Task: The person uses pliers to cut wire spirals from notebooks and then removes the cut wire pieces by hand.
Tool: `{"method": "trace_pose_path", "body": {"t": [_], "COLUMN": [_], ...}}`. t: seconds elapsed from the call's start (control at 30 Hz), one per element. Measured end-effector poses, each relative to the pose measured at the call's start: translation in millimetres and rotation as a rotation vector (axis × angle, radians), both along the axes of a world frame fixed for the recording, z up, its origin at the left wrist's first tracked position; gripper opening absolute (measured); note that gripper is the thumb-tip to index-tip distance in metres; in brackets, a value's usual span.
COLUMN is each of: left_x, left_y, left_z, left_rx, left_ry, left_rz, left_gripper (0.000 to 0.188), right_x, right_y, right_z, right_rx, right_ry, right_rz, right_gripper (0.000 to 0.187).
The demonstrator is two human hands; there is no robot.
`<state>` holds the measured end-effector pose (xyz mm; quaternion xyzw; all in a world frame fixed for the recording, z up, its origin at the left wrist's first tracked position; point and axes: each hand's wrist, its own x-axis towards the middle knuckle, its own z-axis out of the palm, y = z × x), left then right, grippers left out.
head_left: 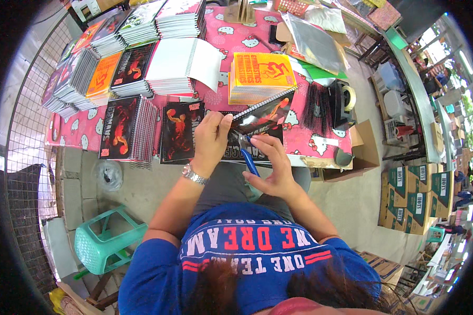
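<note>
My left hand (213, 137), with a watch on its wrist, pinches the near end of a black spiral-bound notebook (265, 116), tilted with its wire edge up. In my right hand (274, 164) is a pair of blue-handled cutting pliers (250, 161); its jaws meet the end of the notebook's spiral by my left fingertips. Beneath both hands lie more black covers, partly hidden. To the left, a loose black cover with a red-orange figure (178, 131) rests beside a stack of black spiral notebooks (122, 128).
A pink patterned table (215, 26) carries several notebook stacks at the back left. Orange notebooks (261, 79) stand just beyond my hands. Black spiral coils (315, 111) and a tape dispenser (343, 104) sit at right. A green stool (102, 240) and cardboard boxes (419, 197) are on the floor.
</note>
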<state>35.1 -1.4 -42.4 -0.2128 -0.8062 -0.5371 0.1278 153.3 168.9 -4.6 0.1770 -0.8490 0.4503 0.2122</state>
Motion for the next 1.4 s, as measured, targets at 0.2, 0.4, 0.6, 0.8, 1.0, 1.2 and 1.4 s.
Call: {"method": "trace_pose_path", "body": {"t": [0.2,0.4,0.6,0.8,1.0,1.2,1.4], "left_x": [2.1,2.3,8.1,7.1,11.3,-9.9,-91.6], "left_y": [3.2,0.1,2.0,1.9,-4.0,-60.3,-62.0], "left_z": [13.2,6.0,8.0,1.4,11.6,123.9,40.6], "left_rx": [0.132,0.219,0.258,0.182,0.152,-0.227,-0.942], "left_ry": [-0.017,-0.105,-0.166,-0.123,0.029,0.45,0.132], "left_rz": [-0.01,-0.07,-0.074,-0.042,-0.034,0.103,0.146], "left_gripper": [0.011,0.015,0.015,0.016,0.014,0.017,0.022], "right_x": [-9.2,-17.2,-14.3,-7.8,-3.3,11.2,-23.8], "right_y": [-3.4,-12.3,-10.7,-23.8,-5.2,78.4,155.5], "right_z": [6.3,16.2,11.7,9.9,17.5,-34.2,-135.1], "right_rx": [0.044,0.233,0.189,0.171,-0.901,-0.135,0.362], "right_ry": [-0.061,0.011,-0.113,-0.089,-0.901,-0.354,-0.349], "right_rz": [-0.059,-0.129,-0.106,-0.178,0.228,-0.271,-0.691], "right_gripper": [0.077,0.074,0.07,0.069,0.057,0.065,0.039]}}
